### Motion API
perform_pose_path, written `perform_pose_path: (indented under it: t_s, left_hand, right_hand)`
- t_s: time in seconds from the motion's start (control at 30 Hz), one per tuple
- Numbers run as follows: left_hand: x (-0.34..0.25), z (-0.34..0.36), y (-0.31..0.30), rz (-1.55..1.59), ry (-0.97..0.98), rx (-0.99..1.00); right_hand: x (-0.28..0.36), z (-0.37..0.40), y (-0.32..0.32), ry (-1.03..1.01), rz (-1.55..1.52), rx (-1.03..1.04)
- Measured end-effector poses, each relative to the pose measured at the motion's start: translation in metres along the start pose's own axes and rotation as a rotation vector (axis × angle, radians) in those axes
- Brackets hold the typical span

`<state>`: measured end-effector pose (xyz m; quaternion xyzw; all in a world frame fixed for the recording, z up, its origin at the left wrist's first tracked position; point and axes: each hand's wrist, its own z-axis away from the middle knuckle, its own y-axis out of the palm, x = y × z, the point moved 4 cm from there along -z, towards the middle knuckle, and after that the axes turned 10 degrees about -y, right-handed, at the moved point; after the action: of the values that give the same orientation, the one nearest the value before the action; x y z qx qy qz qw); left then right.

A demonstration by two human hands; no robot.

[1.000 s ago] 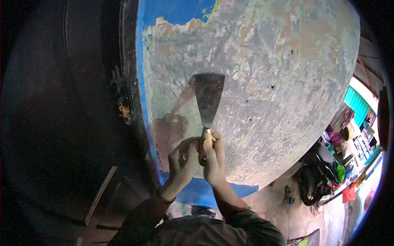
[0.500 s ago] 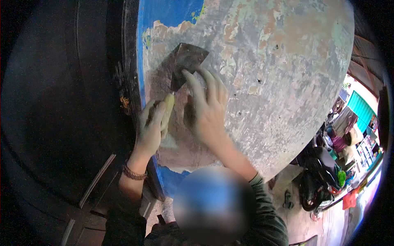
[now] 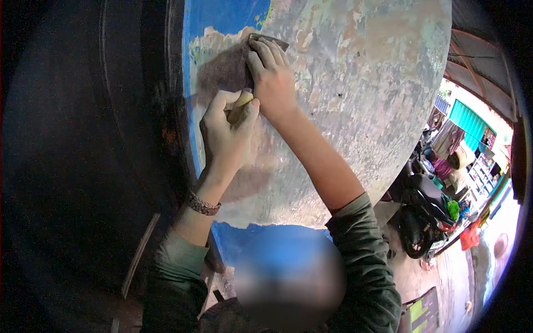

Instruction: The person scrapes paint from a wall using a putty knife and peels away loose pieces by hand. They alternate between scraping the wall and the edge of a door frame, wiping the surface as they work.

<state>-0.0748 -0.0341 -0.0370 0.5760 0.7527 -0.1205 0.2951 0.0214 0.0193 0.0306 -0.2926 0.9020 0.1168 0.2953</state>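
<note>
A wide, dark-bladed scraper (image 3: 249,72) is against the patchy wall (image 3: 355,105). My left hand (image 3: 230,119) is closed round its pale yellow handle (image 3: 244,100). My right hand (image 3: 273,83) lies over the blade, its fingers stretched upward and pressing on the metal near its far edge. Most of the blade is hidden beneath those fingers. Worn grey, pale and brownish patches cover the wall, and blue paint (image 3: 222,15) shows above the blade, with more along the left edge and lower down.
A dark door or panel (image 3: 83,139) stands close on the left of the wall. To the right, a parked motorcycle (image 3: 425,213) stands on the floor, with hanging cloths (image 3: 447,139) and a turquoise shutter (image 3: 468,122) beyond. A blurred round patch covers the bottom centre.
Both hands and the scraper have moved up the wall toward the blue paint. My right hand now covers more of the blade, its fingers closer together.
</note>
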Motion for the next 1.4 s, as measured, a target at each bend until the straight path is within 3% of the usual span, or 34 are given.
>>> perform_pose_path:
  t_s: [0.1, 0.2, 0.27, 0.37, 0.43, 0.53, 0.57, 0.63, 0.73, 0.8, 0.83, 0.97, 1.03, 1.13, 1.2, 1.33, 1.4]
  left_hand:
    - [-0.008, -0.033, 0.001, -0.021, -0.132, 0.023]
    - [-0.015, -0.023, -0.002, 0.038, -0.171, -0.002]
    - [-0.007, -0.002, -0.002, 0.149, -0.116, -0.003]
    - [-0.009, -0.013, -0.004, 0.009, -0.074, -0.012]
    - [-0.03, -0.026, -0.006, 0.002, -0.227, 0.073]
    - [-0.006, -0.01, -0.004, -0.031, -0.097, 0.002]
    - [-0.008, -0.004, -0.002, 0.104, -0.142, 0.021]
    - [-0.016, -0.026, 0.001, 0.105, -0.118, 0.029]
    - [-0.041, -0.058, 0.002, 0.093, -0.075, 0.062]
    - [-0.045, -0.052, 0.006, 0.215, -0.345, 0.084]
    - [-0.029, -0.045, 0.007, 0.117, -0.167, 0.019]
    - [-0.023, -0.033, 0.005, 0.123, -0.235, 0.068]
    - [-0.043, -0.056, 0.007, 0.038, -0.092, 0.017]
    - [-0.04, -0.049, 0.009, 0.033, -0.127, 0.019]
    - [-0.025, -0.029, 0.013, 0.078, 0.024, -0.06]
    - [-0.038, -0.062, 0.014, 0.067, -0.109, 0.027]
    - [-0.05, -0.06, 0.016, 0.087, -0.133, 0.036]
  right_hand:
    - [-0.021, -0.027, 0.007, 0.025, -0.024, -0.082]
    - [-0.016, -0.02, 0.006, 0.112, -0.062, 0.014]
    - [-0.006, -0.004, 0.005, 0.071, -0.012, -0.002]
    - [-0.011, -0.012, 0.006, 0.1, -0.038, -0.046]
    - [-0.014, -0.024, 0.004, 0.144, -0.078, -0.002]
    - [-0.01, -0.013, 0.005, 0.137, -0.067, -0.01]
    - [-0.007, -0.01, 0.004, 0.096, -0.058, -0.063]
    - [-0.018, -0.018, 0.007, 0.064, -0.061, -0.161]
    - [-0.045, -0.058, 0.012, 0.099, -0.045, -0.087]
    - [-0.041, -0.05, 0.008, 0.106, -0.068, -0.088]
    - [-0.034, -0.039, 0.006, 0.113, -0.068, -0.102]
    - [-0.034, -0.031, 0.006, 0.122, -0.11, -0.128]
    - [-0.046, -0.051, 0.004, 0.146, -0.154, -0.092]
    - [-0.044, -0.042, 0.004, 0.148, -0.112, -0.104]
    - [-0.035, -0.025, 0.006, 0.15, -0.114, -0.138]
    - [-0.049, -0.05, 0.002, 0.098, -0.126, -0.174]
    - [-0.055, -0.057, 0.001, 0.176, -0.167, -0.065]
